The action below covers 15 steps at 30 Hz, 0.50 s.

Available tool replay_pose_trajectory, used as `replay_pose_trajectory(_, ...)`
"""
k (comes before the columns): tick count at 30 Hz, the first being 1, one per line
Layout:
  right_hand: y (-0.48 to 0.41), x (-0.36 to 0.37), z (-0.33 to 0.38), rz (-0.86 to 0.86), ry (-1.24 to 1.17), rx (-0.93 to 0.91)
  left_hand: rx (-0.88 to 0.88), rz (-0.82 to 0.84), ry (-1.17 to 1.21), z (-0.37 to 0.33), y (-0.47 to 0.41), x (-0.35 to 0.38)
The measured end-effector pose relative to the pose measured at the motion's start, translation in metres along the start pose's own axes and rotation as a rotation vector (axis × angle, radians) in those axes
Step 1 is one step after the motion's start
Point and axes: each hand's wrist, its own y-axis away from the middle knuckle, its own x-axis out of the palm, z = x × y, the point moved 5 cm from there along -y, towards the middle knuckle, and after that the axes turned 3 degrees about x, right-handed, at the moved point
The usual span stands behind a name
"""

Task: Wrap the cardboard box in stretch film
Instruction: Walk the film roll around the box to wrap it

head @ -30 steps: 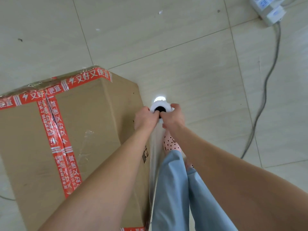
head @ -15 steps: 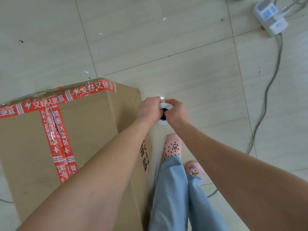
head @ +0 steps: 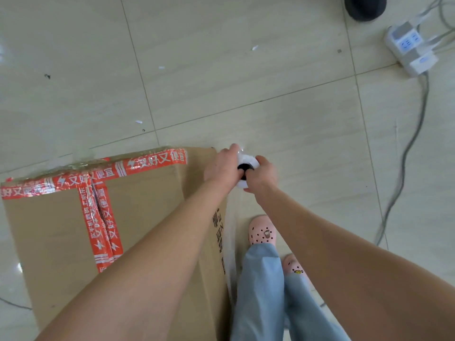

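A large cardboard box (head: 61,232) sealed with red printed tape stands on the tiled floor at the left. Beside its far right corner I hold a white roll of stretch film (head: 247,163) upright, seen end-on with its dark core. My left hand (head: 221,166) grips the roll's left side and my right hand (head: 264,174) grips its right side. Clear film runs down from the roll along the box's right face, hard to make out. Film glints on the box's far top edge.
My legs in light blue trousers (head: 261,286) and pink clogs (head: 262,233) stand right of the box. A white power strip (head: 410,49) with grey cables (head: 406,148) lies at the far right. A dark round object (head: 364,6) sits at the top edge.
Both hands carried the roll forward along the box's right face to its far corner. I stepped forward, so the box now lies lower in view.
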Motion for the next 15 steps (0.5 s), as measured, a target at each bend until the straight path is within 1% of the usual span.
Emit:
replay_pose_trajectory(2, 0.000, 0.001, 0.000, 0.006, -0.016, 0.002, 0.162, 0.024, -0.157, -0.013, -0.008, -0.003)
replay_pose_trajectory(3, -0.001, 0.001, 0.000, 0.006, -0.020, 0.000, 0.193, 0.034, -0.200, -0.017, -0.011, -0.004)
replay_pose_trajectory(6, -0.007, 0.005, 0.003, 0.025, 0.040, -0.008, 0.213, 0.043, -0.303, -0.022, -0.017, -0.008)
replay_pose_trajectory(8, -0.010, 0.004, 0.006, 0.037, 0.116, 0.004, 0.222, 0.024, -0.322, -0.025, -0.019, -0.011)
replay_pose_trajectory(11, -0.013, 0.000, 0.020, 0.058, 0.225, -0.028, 0.150, 0.011, -0.223, -0.020, -0.023, -0.017)
replay_pose_trajectory(15, -0.021, -0.006, 0.046, 0.033, 0.253, -0.101, -0.103, -0.086, 0.063, 0.003, -0.031, -0.030)
